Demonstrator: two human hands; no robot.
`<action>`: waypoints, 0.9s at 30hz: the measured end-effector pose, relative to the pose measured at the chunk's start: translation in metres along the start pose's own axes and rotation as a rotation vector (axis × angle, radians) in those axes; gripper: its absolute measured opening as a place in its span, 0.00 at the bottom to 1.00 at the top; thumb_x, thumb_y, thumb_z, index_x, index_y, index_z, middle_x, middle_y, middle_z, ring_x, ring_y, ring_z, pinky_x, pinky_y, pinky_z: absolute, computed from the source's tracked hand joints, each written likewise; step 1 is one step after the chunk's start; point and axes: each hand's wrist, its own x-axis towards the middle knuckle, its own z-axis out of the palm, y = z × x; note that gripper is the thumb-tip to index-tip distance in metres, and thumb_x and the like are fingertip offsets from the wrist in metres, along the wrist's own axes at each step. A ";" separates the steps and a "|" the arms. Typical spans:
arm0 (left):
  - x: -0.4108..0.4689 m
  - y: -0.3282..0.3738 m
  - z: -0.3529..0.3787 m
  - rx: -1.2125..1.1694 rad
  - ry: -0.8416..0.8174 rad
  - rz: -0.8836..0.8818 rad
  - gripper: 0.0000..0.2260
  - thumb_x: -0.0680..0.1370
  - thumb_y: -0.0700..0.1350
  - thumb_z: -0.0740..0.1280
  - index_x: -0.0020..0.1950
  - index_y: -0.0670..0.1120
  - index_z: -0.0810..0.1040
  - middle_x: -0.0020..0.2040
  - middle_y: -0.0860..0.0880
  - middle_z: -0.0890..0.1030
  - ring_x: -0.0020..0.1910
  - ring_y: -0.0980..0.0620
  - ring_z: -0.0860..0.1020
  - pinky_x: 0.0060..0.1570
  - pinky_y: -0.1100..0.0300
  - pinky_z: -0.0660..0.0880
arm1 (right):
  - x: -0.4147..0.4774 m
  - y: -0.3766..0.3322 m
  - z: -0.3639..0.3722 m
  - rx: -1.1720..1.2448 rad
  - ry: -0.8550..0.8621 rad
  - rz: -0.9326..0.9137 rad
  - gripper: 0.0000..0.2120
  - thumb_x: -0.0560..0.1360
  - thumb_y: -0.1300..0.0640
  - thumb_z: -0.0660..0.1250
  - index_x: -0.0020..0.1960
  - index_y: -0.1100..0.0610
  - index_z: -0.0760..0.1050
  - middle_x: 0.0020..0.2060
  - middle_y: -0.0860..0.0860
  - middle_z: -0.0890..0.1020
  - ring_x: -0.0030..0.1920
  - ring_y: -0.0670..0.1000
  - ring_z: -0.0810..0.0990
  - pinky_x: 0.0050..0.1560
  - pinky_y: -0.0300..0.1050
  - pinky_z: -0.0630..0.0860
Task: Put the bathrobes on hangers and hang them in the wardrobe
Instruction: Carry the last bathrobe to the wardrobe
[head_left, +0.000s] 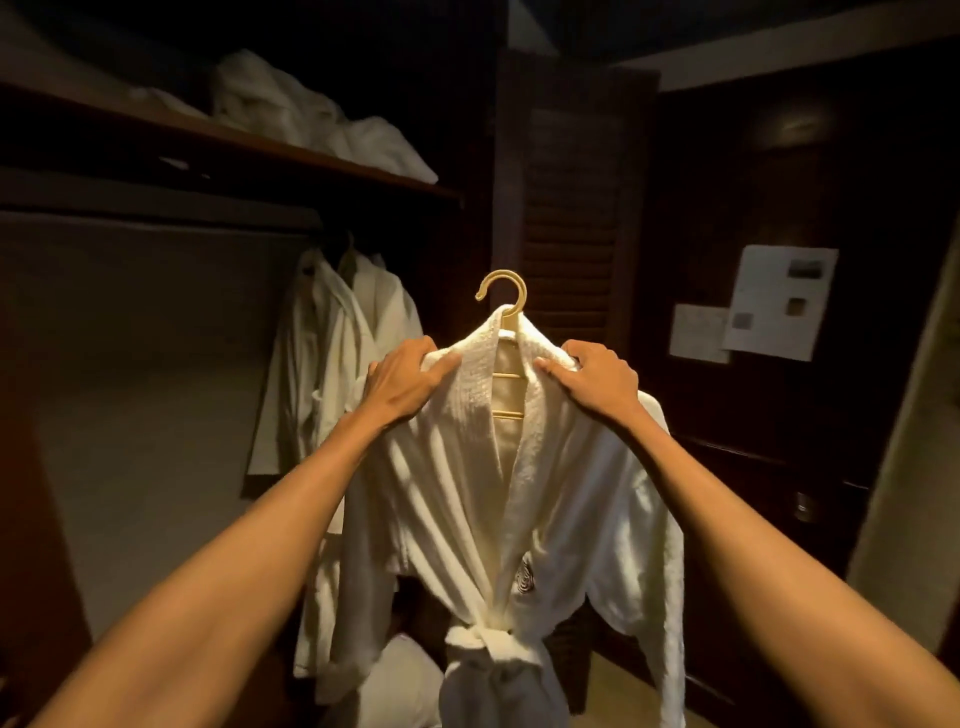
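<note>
A white bathrobe (467, 493) with a tied belt and a chest emblem hangs on a tan plastic hanger (503, 293), held up in front of me. My left hand (405, 382) grips its left shoulder and my right hand (592, 382) grips its right shoulder, both over the hanger's arms. The hook stands free above the collar, right of the rail. A second white bathrobe (337, 353) hangs from the dark wardrobe rail (156, 205) at its right end. More white bathrobe cloth (311, 119) lies crumpled on the top shelf.
The wardrobe's wooden shelf (260, 143) runs above the rail. A louvred door (566, 234) stands behind the held robe. Papers (774, 301) are stuck on the dark panel to the right. White cloth (400, 675) lies low on the floor.
</note>
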 end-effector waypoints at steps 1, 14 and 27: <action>0.008 -0.008 -0.001 0.009 0.017 -0.002 0.18 0.78 0.66 0.56 0.39 0.53 0.68 0.39 0.54 0.73 0.37 0.52 0.72 0.40 0.53 0.66 | 0.016 -0.003 0.010 0.021 -0.009 -0.024 0.22 0.74 0.31 0.59 0.36 0.50 0.67 0.38 0.46 0.78 0.45 0.55 0.78 0.44 0.50 0.70; 0.091 -0.124 -0.047 0.290 0.406 -0.200 0.24 0.77 0.71 0.54 0.48 0.52 0.75 0.47 0.52 0.79 0.50 0.49 0.76 0.59 0.45 0.69 | 0.160 -0.104 0.116 0.261 -0.013 -0.255 0.18 0.76 0.36 0.61 0.37 0.50 0.69 0.35 0.46 0.76 0.37 0.50 0.73 0.39 0.46 0.64; 0.192 -0.261 -0.045 0.102 0.379 -0.520 0.31 0.82 0.64 0.44 0.81 0.52 0.44 0.81 0.48 0.43 0.80 0.48 0.42 0.77 0.47 0.42 | 0.277 -0.223 0.218 0.246 0.075 -0.184 0.21 0.75 0.37 0.63 0.58 0.52 0.77 0.52 0.56 0.82 0.55 0.60 0.79 0.45 0.47 0.66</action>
